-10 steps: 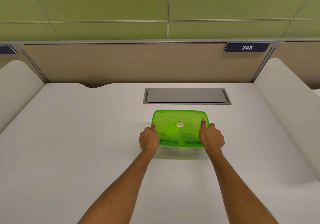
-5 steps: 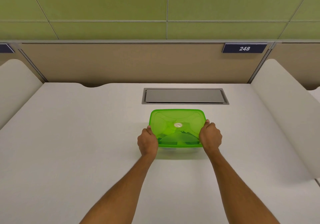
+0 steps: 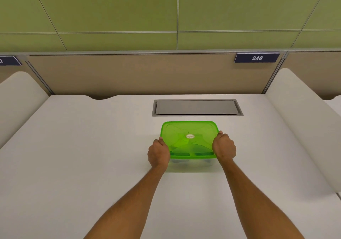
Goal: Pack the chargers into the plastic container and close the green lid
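Note:
A clear plastic container [image 3: 190, 162] stands on the white desk, covered by a translucent green lid [image 3: 186, 129] with a small round sticker in its middle. Faint shapes show through the lid, but I cannot make out the chargers. My left hand [image 3: 159, 153] grips the container's left side near the front corner. My right hand [image 3: 224, 147] grips its right side, thumb at the lid's edge. Both hands have curled fingers around the rim.
A grey metal cable hatch [image 3: 197, 107] is set into the desk just behind the container. White rounded dividers rise at the left [image 3: 18, 98] and right [image 3: 302, 113]. A beige back panel carries a sign reading 248 [image 3: 256, 58].
My thumbs have slid off the top of the lid to its side edges. Both hands now clasp the container's sides, which sits slightly farther left in view.

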`<state>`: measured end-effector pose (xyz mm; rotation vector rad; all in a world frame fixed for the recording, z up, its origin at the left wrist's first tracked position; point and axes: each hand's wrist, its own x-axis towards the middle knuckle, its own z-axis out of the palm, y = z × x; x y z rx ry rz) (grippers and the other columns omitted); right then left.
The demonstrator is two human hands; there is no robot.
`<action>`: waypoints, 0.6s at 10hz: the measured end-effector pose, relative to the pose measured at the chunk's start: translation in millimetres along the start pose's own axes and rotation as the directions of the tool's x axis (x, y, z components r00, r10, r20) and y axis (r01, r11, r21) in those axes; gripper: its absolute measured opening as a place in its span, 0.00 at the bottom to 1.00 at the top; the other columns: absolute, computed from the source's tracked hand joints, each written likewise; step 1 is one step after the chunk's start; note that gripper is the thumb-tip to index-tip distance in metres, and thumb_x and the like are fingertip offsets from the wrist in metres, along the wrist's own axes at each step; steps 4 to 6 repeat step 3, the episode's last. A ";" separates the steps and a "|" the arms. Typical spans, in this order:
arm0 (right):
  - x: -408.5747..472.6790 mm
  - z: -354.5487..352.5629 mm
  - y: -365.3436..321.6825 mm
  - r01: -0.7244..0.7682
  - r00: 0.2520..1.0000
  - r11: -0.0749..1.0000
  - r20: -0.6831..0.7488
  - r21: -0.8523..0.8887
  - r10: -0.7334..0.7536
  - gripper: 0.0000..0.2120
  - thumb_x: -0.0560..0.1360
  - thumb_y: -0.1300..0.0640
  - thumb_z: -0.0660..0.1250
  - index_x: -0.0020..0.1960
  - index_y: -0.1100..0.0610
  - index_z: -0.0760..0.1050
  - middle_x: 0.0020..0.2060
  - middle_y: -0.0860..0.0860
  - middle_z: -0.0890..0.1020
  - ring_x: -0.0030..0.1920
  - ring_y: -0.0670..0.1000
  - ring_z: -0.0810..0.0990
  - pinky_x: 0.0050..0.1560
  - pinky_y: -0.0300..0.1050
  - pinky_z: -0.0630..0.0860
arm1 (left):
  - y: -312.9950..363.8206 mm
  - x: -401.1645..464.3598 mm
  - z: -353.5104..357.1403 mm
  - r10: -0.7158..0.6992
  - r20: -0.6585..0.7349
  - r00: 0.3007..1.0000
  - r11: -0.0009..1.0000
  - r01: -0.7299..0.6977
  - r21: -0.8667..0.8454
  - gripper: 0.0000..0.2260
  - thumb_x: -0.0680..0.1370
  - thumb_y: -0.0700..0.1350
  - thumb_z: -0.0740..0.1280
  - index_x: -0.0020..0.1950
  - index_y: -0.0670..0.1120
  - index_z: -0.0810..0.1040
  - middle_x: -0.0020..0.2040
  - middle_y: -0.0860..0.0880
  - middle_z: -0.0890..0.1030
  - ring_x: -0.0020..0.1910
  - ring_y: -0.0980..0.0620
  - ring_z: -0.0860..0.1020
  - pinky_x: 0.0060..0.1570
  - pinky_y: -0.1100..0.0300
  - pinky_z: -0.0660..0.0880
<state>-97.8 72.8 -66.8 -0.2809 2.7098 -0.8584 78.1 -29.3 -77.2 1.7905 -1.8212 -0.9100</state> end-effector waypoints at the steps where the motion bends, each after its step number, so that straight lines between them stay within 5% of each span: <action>1: -2.1 -2.8 -1.2 -0.030 0.998 0.999 0.047 -0.016 0.031 0.29 0.81 0.42 0.46 0.66 0.62 0.72 0.61 0.63 0.78 0.62 0.64 0.76 0.60 0.56 0.70 | 0.3 0.4 -3.8 0.002 0.037 0.999 0.998 -0.004 0.060 0.20 0.81 0.50 0.50 0.52 0.38 0.77 0.51 0.36 0.81 0.51 0.35 0.78 0.48 0.48 0.74; 6: 0.2 -20.8 -9.7 -0.003 0.997 0.991 0.082 -0.136 0.014 0.36 0.78 0.34 0.45 0.65 0.61 0.74 0.61 0.61 0.78 0.62 0.62 0.76 0.59 0.53 0.71 | 4.2 15.5 -22.7 0.062 0.113 0.992 0.978 -0.083 0.192 0.21 0.80 0.53 0.52 0.53 0.40 0.78 0.53 0.39 0.81 0.53 0.38 0.78 0.49 0.51 0.74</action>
